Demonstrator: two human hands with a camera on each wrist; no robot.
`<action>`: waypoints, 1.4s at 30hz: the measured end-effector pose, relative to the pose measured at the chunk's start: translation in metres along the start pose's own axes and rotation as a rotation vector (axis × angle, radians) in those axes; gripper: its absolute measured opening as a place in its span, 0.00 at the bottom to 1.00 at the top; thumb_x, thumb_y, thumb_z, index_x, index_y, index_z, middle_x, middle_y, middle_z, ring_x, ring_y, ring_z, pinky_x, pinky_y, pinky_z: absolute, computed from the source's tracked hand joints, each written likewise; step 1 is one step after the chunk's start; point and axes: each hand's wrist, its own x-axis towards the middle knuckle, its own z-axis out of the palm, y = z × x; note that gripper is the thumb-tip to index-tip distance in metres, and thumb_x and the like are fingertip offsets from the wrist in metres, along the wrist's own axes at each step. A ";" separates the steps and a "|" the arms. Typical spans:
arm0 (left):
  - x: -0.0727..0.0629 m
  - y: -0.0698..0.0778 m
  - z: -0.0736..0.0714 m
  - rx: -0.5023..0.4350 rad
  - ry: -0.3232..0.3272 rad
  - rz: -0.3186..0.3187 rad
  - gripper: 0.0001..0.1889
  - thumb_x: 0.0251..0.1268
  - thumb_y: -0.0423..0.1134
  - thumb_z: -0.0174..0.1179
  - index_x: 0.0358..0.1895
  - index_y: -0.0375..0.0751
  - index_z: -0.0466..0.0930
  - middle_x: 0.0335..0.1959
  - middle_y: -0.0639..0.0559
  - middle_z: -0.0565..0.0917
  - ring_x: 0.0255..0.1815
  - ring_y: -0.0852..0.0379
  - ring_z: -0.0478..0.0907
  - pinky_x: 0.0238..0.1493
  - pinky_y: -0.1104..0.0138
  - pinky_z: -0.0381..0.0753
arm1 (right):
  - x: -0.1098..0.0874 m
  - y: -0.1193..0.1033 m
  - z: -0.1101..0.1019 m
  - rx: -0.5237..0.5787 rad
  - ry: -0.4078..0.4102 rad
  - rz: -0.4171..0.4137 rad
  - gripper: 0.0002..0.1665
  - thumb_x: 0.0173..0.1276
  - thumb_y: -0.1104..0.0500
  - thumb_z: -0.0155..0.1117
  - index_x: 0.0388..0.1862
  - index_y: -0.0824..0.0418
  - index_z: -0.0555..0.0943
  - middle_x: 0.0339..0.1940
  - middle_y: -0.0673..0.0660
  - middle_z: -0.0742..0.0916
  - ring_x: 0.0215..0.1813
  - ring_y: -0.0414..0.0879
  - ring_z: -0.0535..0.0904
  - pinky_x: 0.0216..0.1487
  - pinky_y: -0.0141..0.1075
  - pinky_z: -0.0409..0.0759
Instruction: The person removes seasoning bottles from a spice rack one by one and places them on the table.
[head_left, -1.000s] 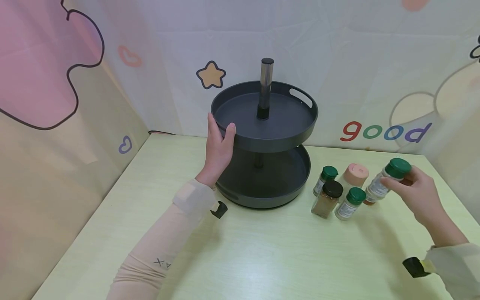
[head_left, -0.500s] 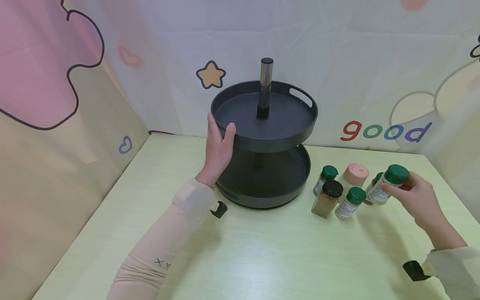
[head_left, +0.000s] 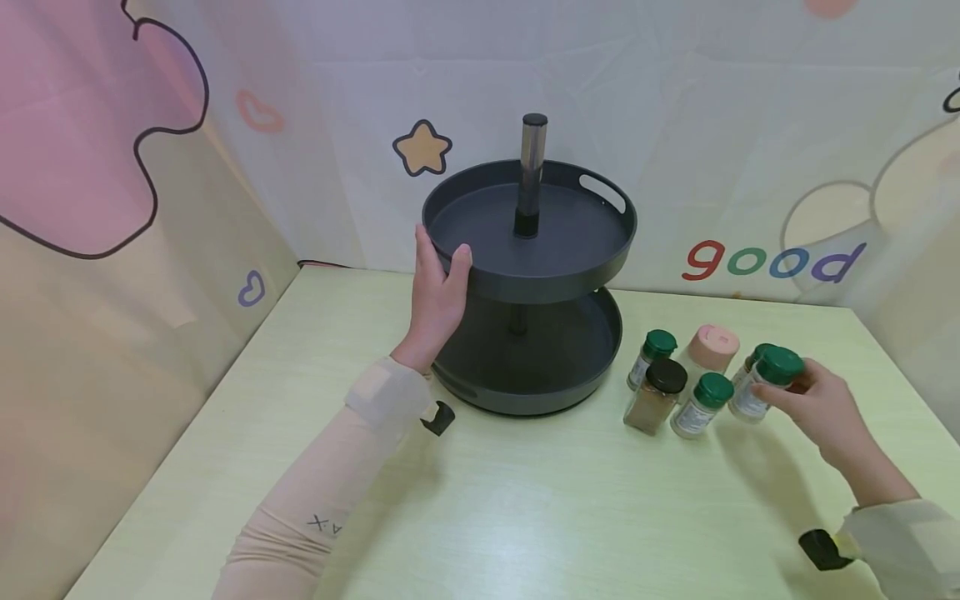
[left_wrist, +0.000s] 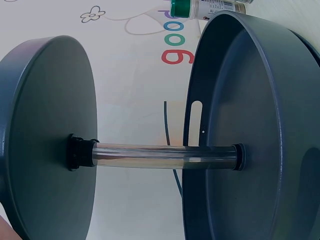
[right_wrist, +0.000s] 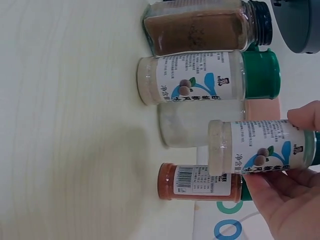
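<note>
My left hand (head_left: 437, 304) holds the left side of the upper level of a dark grey two-tier round tray (head_left: 528, 287), its thumb at the front wall. In the left wrist view, the clear post (left_wrist: 165, 156) joins both levels. My right hand (head_left: 828, 412) pinches a green-capped spice jar (right_wrist: 267, 147) with a white label. This jar is tilted, in front of a green-capped jar of reddish-brown spice (right_wrist: 207, 181). Beside it stand another white-labelled spice jar (head_left: 693, 418), a black-capped jar of brown powder (head_left: 649, 408), a pink-capped jar (head_left: 712, 348) and a small green-capped jar (head_left: 658, 346).
All of this is on a pale wooden table (head_left: 525, 508). A printed cloth backdrop (head_left: 337, 167) rises right behind the tray and continues along the left and right sides. A thin dark cord (head_left: 322, 265) lies at the table's back left edge.
My right hand has brought the spice jar down and to the left, closer to the other jars, bringing the reddish-brown jar's green cap into sight. My left hand and the tray have stayed put.
</note>
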 end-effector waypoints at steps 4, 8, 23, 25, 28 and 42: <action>0.001 0.000 0.000 -0.004 0.002 0.002 0.40 0.62 0.56 0.40 0.70 0.45 0.29 0.72 0.55 0.36 0.72 0.58 0.37 0.69 0.59 0.43 | 0.002 0.003 0.003 -0.027 -0.021 0.013 0.29 0.59 0.54 0.59 0.50 0.75 0.64 0.29 0.39 0.75 0.29 0.27 0.66 0.29 0.28 0.70; 0.001 0.000 0.000 -0.005 -0.002 0.004 0.40 0.62 0.56 0.40 0.69 0.46 0.29 0.72 0.55 0.36 0.72 0.59 0.36 0.70 0.59 0.43 | 0.003 0.005 0.006 -0.052 -0.041 0.030 0.30 0.59 0.54 0.58 0.50 0.77 0.64 0.37 0.60 0.79 0.29 0.26 0.66 0.31 0.33 0.70; 0.000 0.001 0.000 -0.004 0.001 0.011 0.40 0.62 0.56 0.40 0.69 0.45 0.29 0.72 0.53 0.36 0.72 0.58 0.36 0.70 0.59 0.43 | 0.003 0.013 0.012 -0.063 -0.097 0.080 0.32 0.60 0.54 0.57 0.51 0.78 0.61 0.49 0.77 0.72 0.42 0.54 0.72 0.38 0.46 0.72; 0.000 0.001 0.000 -0.004 0.000 0.010 0.40 0.62 0.56 0.40 0.69 0.45 0.29 0.72 0.53 0.36 0.72 0.58 0.36 0.70 0.59 0.43 | 0.003 0.015 0.012 -0.068 -0.087 0.076 0.32 0.60 0.54 0.57 0.51 0.78 0.61 0.49 0.77 0.72 0.42 0.53 0.72 0.38 0.45 0.72; 0.000 0.001 0.000 -0.004 -0.002 0.006 0.40 0.62 0.56 0.40 0.69 0.46 0.29 0.72 0.54 0.36 0.72 0.58 0.36 0.70 0.59 0.42 | 0.003 0.018 0.013 -0.068 -0.081 0.079 0.31 0.60 0.54 0.57 0.50 0.78 0.62 0.48 0.77 0.72 0.42 0.55 0.72 0.38 0.45 0.71; -0.001 0.002 -0.001 -0.007 -0.004 0.009 0.40 0.62 0.55 0.40 0.69 0.45 0.28 0.72 0.55 0.36 0.72 0.58 0.37 0.70 0.59 0.43 | 0.002 0.027 0.015 -0.045 -0.100 0.117 0.33 0.61 0.53 0.56 0.51 0.79 0.59 0.51 0.79 0.69 0.48 0.66 0.68 0.41 0.51 0.71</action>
